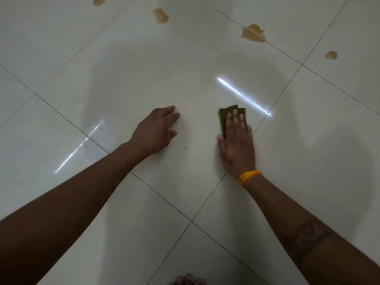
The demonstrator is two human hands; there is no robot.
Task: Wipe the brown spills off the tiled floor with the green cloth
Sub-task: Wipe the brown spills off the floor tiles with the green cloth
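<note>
Green cloth point(226, 116) under right hand point(236, 149) — mid-tile.

floor tiles point(127, 75): glossy, smooth, pale, mirroring light streaks
green cloth point(223, 116): matt, rough, fibrous weave
brown spills point(253, 33): wet-looking, thin, semi-transparent film
wristband point(249, 176): yellow, smooth, rubbery-looking, on the right wrist

Down on the pale tiled floor point(123, 58), the right hand point(236, 145) presses flat on the green cloth point(223, 115), the left hand point(156, 130) rests open on the tile just beside it, and four brown spills point(253, 33) lie well beyond both hands, a yellow band point(248, 176) circling the right wrist.
</note>
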